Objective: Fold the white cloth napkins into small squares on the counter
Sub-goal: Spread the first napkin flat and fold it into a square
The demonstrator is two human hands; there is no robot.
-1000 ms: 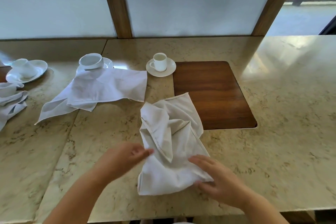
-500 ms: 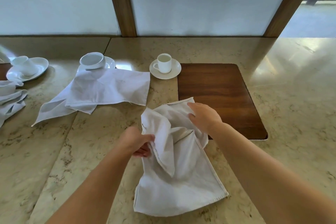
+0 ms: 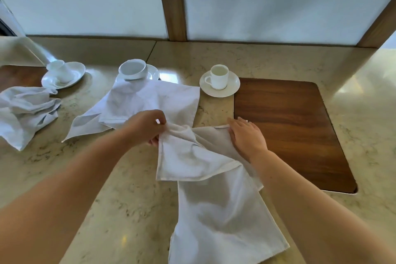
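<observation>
A white cloth napkin (image 3: 216,206) lies rumpled on the marble counter (image 3: 120,195) in front of me, running from the middle down to the near edge. My left hand (image 3: 147,127) pinches its far left corner, lifted a little off the counter. My right hand (image 3: 246,135) lies flat with straight fingers on the napkin's far right corner, at the edge of the wooden inlay (image 3: 287,126). A second napkin (image 3: 147,105) is spread flat behind my left hand. A third napkin (image 3: 25,111) sits crumpled at the far left.
A cup on a saucer (image 3: 219,80) stands just behind my right hand. A tilted bowl-shaped cup on a saucer (image 3: 134,69) rests on the second napkin's far edge. Another tipped cup and saucer (image 3: 63,73) stand at the left. Frosted window panes with wooden posts back the counter.
My left hand has pulled the napkin's far left corner out and away from me. My right hand has flattened on the far right corner. The napkin has opened out from its bunched state.
</observation>
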